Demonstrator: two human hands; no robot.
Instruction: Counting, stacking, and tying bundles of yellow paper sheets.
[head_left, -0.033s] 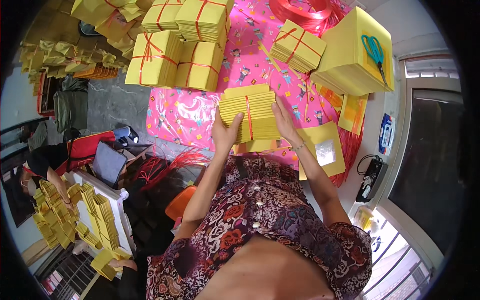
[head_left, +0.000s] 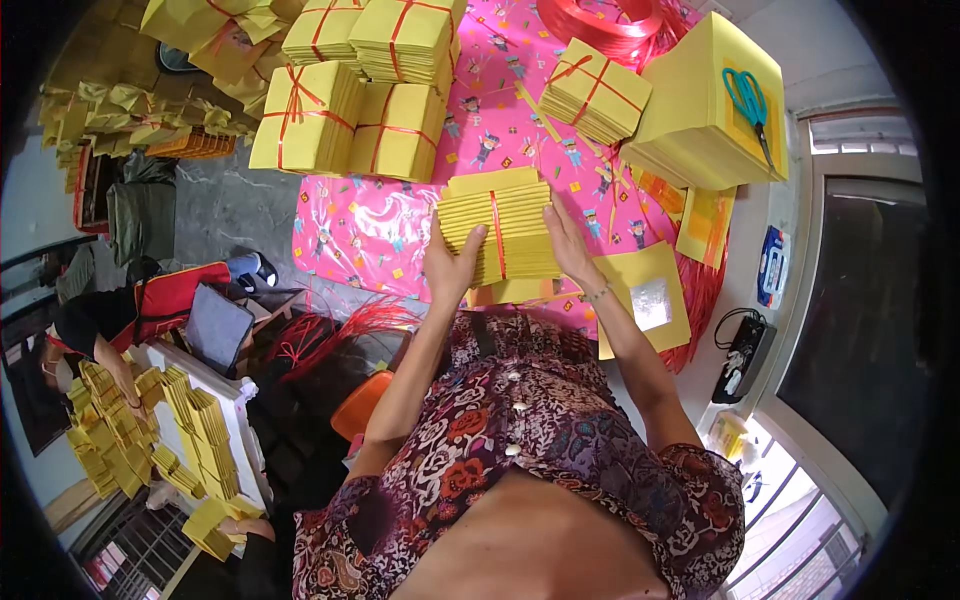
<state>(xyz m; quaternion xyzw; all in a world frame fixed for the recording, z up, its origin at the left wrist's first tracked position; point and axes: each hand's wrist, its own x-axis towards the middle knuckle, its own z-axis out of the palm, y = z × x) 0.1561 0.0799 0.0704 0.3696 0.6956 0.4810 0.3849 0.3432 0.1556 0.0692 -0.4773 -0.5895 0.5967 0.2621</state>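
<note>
Stack (head_left: 525, 228) of yellow folded paper, red band (head_left: 499, 238) across it, at the near edge of pink patterned table cover (head_left: 375, 235). Left hand (head_left: 452, 268) grips its left side, thumb on top. Right hand (head_left: 572, 243) lies against its right side, fingers straight. Teal-handled scissors (head_left: 760, 122) rest on taller yellow pile (head_left: 690, 110), beyond at right.

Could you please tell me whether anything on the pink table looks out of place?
Thin yellow strips lie loose at odd angles on the pink tablecloth, beside a tied paper bundle, looking like stray scraps.
</note>
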